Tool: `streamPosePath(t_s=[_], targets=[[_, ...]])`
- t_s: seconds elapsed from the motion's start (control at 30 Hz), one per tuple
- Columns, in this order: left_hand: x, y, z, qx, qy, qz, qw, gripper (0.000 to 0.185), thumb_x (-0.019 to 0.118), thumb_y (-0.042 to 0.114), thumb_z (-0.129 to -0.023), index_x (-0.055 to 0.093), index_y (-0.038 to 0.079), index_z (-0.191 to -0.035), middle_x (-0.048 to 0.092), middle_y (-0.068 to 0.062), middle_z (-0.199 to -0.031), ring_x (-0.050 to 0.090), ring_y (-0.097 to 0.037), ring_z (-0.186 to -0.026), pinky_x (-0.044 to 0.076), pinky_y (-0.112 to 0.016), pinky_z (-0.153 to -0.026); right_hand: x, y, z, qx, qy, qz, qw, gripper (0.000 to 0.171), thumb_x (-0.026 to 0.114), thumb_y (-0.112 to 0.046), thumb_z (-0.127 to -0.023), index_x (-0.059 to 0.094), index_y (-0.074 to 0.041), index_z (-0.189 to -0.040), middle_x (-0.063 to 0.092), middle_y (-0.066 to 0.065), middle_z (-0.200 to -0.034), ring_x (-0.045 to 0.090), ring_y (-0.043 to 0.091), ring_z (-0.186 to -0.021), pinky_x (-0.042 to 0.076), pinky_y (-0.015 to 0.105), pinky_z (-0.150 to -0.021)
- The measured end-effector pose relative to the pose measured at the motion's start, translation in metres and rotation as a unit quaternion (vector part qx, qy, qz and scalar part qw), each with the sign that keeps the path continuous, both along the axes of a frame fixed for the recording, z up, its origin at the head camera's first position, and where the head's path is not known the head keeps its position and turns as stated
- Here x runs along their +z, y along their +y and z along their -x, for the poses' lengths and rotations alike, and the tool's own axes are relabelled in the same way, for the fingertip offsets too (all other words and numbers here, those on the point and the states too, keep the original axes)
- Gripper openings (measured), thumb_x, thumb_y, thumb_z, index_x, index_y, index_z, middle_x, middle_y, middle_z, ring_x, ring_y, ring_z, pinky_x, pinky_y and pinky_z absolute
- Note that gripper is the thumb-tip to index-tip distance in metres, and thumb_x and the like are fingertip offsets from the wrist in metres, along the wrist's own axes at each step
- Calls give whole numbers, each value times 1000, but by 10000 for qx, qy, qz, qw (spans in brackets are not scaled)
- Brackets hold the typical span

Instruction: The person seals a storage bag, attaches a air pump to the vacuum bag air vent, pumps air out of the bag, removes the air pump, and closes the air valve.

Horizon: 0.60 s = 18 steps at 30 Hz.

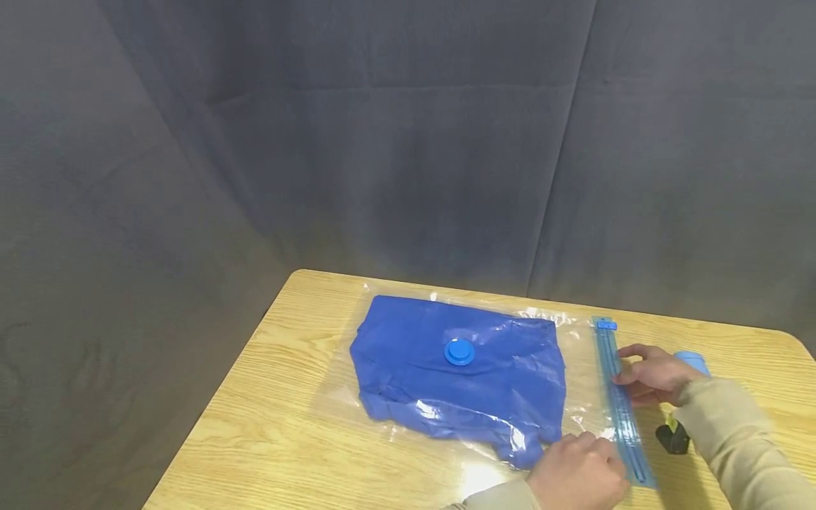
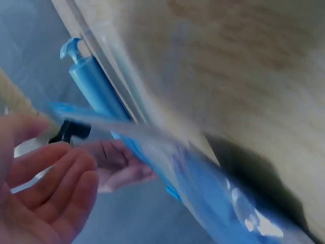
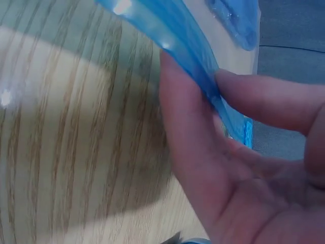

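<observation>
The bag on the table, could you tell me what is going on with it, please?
A person is working at the zip strip of a clear bag holding a blue garment. The right hand pinches the strip midway; the left hand is at its near end. A blue pump lies beside the bag on the table.

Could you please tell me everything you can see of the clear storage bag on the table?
The storage bag is clear, glossy plastic lying flat on the wooden table, with a folded blue garment inside and a round blue valve on top. A blue zip strip with a slider runs along its right edge. The right hand pinches the strip; the left hand rests on its near edge.
</observation>
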State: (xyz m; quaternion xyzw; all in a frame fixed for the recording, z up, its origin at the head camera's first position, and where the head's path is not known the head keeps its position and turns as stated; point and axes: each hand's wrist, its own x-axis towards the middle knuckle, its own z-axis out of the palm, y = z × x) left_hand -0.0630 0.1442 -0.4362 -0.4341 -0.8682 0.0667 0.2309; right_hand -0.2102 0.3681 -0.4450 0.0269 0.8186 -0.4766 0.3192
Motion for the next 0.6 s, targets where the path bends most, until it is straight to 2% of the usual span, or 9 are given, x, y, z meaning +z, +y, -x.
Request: streamPosePath(t_s=[0.1, 0.2, 0.33, 0.4, 0.47, 0.53, 0.6], targets=[[3, -11, 6, 307, -105, 38, 9995, 15, 58, 42, -90, 67, 36, -82, 60, 19, -80, 54, 1, -73, 42, -11, -60, 0, 0, 2, -20, 36, -143, 9999, 78, 64, -7, -87, 11, 18, -140, 65, 25, -104, 68, 27, -90, 58, 45, -80], [3, -34, 20, 756, -363, 64, 9965, 20, 56, 47, -92, 66, 32, -85, 59, 15, -80, 52, -1, -71, 40, -14, -57, 0, 1, 3, -87, 61, -163, 9998, 77, 62, -4, -87, 11, 20, -139, 64, 29, -104, 68, 30, -91, 58, 47, -80], [0, -80, 46, 1568, -941, -156, 9830, 28, 59, 48, -91, 67, 22, -99, 63, 7, -88, 58, -8, -75, 43, -20, -59, 0, 3, 4, -105, 208, -240, 9994, 72, 60, -2, -86, 13, 23, -135, 62, 33, -102, 68, 31, -89, 58, 48, -78], [-1, -105, 60, 1994, -1431, -266, 9690, 35, 60, 48, -91, 65, 18, -110, 66, 1, -99, 62, -15, -87, 49, -26, -67, 1, 4, 5, -77, 318, -353, 9988, 70, 59, -2, -86, 15, 23, -134, 62, 32, -100, 68, 30, -87, 58, 47, -76], [-4, -130, 72, 2405, -1974, -460, 9493, 47, 58, 50, -91, 60, 15, -122, 65, -5, -117, 62, -24, -108, 53, -37, -82, 3, 4, 5, -9, 501, -546, 9973, 67, 58, -3, -87, 17, 24, -132, 60, 33, -98, 67, 28, -85, 59, 46, -73], [-7, -153, 82, 2671, -2461, -637, 9295, 57, 56, 53, -92, 54, 13, -132, 58, -11, -134, 54, -31, -126, 49, -46, -95, 4, 4, 5, 56, 689, -703, 9951, 66, 58, -4, -86, 18, 24, -130, 59, 31, -94, 65, 26, -82, 59, 44, -70], [-9, -172, 88, 2938, -2904, -757, 9075, 64, 53, 55, -93, 48, 13, -140, 47, -13, -147, 40, -37, -138, 41, -54, -105, 5, 4, 5, 127, 889, -918, 9917, 64, 57, -4, -86, 20, 25, -129, 57, 27, -89, 63, 23, -79, 59, 42, -67]])
